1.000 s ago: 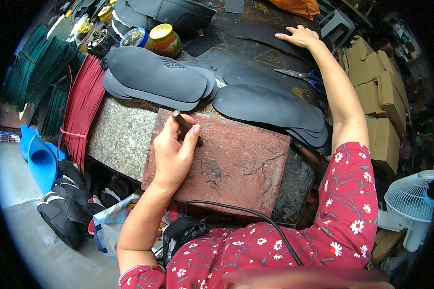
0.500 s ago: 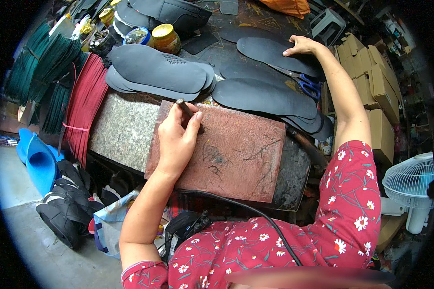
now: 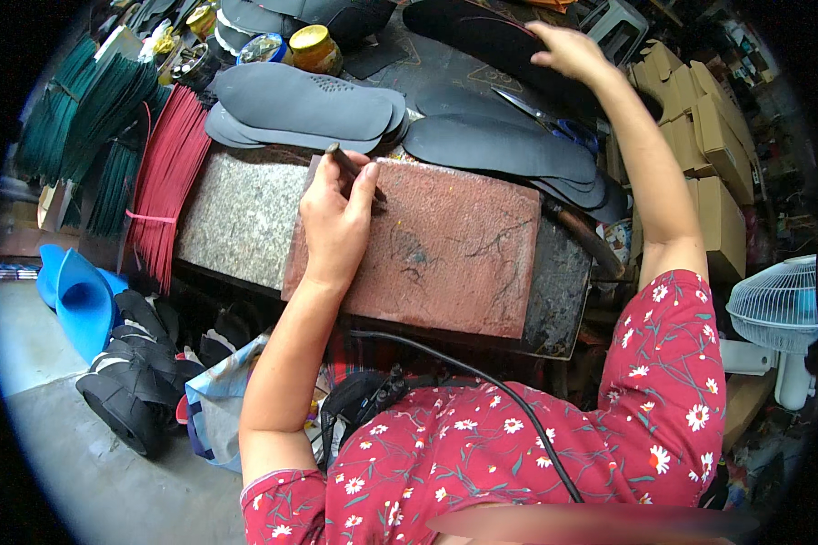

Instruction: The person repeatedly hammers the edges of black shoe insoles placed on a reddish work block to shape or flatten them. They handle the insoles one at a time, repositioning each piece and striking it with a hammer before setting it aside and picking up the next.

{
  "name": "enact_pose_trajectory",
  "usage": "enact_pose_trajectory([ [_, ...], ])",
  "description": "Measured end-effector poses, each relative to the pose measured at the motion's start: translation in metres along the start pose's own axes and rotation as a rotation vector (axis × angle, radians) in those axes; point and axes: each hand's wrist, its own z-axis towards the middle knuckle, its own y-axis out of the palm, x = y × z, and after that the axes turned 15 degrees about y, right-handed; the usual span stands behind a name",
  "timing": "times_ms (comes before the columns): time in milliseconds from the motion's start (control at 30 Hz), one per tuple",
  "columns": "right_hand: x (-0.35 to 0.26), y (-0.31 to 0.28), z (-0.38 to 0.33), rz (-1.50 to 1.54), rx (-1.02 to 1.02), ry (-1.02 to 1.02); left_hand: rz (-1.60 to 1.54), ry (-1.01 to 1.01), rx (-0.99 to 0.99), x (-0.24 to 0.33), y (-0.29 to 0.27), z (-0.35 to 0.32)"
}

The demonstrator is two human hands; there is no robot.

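My left hand (image 3: pixel 334 222) is closed round a short dark metal punch (image 3: pixel 344 163), tilted over the left part of a reddish-brown slab (image 3: pixel 459 250). Far off to the right, my right hand (image 3: pixel 573 54) pinches the edge of a black insole (image 3: pixel 473 34), whose dark, fabric-like face is turned up. Its far end lies behind my fingers and wrist. Just nearer than that insole rest scissors (image 3: pixel 568 130) with blue handles. Beyond the slab lie overlapping grey-black insoles (image 3: pixel 491 145), and a second stack of insoles (image 3: pixel 300 104), the top one with small holes, is to the left.
Bundles of red strips (image 3: pixel 168 195) and green strips (image 3: pixel 73 95) stand at the left. A yellow-lidded jar (image 3: pixel 315 50) is at the back. A speckled stone slab (image 3: pixel 241 218) lies beside the reddish one. Cardboard boxes (image 3: pixel 718 145) and a fan (image 3: pixel 777 309) are at the right.
My right hand has moved farther away and closed on a black insole, which is now raised and turned. The scissors are more exposed. My left hand keeps the punch over the slab.
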Motion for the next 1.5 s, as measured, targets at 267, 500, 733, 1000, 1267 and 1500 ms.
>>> enact_pose_trajectory([
  [267, 0.029, -0.055, -0.051, 0.545, -0.201, 0.094, -0.007, 0.045, -0.006, -0.010, 0.003, -0.002],
  [500, -0.018, -0.025, -0.141, 0.378, -0.528, 0.118, 0.146, 0.226, 0.010, -0.016, 0.006, -0.001],
  [733, -0.030, -0.019, -0.148, 0.552, -0.549, 0.274, 0.431, 0.298, -0.033, -0.012, 0.007, -0.002],
  [1000, -0.020, -0.047, -0.161, 0.796, -0.132, 0.197, 0.144, 0.174, 0.211, -0.020, -0.016, 0.003],
  [1267, -0.013, -0.086, -0.229, 1.538, 0.294, 0.158, 1.136, -0.224, -0.375, -0.053, -0.087, 0.033],
  [1500, -0.045, -0.041, -0.269, 1.607, 0.570, 0.171, 1.063, 0.250, -0.114, -0.011, -0.053, 0.042],
])
